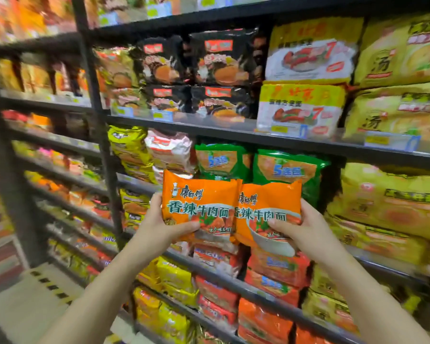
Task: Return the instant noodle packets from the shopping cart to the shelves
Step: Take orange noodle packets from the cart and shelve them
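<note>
Dark metal shelves (233, 131) fill the aisle from top to bottom, every level packed with bright noodle bags. Up high sit black packets (221, 63) beside yellow multipacks (308, 50); one level down are green packs (287, 170), with a white and red bag (169, 150) to their left and big yellow bags (392, 202) to their right. Lower levels hold red-orange packs (276, 269) and more yellow ones (174, 276).

Right in front of the green packs, a person holds up two orange noodle packets side by side at the level of that shelf, not yet resting on it. The left hand (157, 223) grasps the left orange packet (199, 204) by its lower left corner, thumb across the front. The right hand (305, 228) grasps the right orange packet (268, 209) at its lower right edge, thumb pressed on the front too. The left packet's inner edge overlaps the right one slightly. Both forearms reach up from below. A pale floor (23, 306) shows at lower left.
</note>
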A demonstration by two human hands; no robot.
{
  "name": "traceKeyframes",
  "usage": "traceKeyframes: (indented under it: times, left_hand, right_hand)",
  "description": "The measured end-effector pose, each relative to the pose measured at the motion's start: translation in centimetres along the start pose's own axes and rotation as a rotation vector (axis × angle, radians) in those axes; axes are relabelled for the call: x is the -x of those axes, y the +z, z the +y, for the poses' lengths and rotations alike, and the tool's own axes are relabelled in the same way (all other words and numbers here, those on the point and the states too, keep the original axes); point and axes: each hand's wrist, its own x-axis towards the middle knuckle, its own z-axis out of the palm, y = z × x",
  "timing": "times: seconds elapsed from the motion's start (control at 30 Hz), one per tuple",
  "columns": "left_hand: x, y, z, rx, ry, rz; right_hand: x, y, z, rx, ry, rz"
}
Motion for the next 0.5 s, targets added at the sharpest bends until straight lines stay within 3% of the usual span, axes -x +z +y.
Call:
traceKeyframes:
  times: [0.5]
  left_hand:
    - [-5.9, -18.9, -6.6, -0.091, -0.070, 0.376]
  right_hand:
    - [-16.7, 23.2, -2.8, -0.150, -0.141, -0.365]
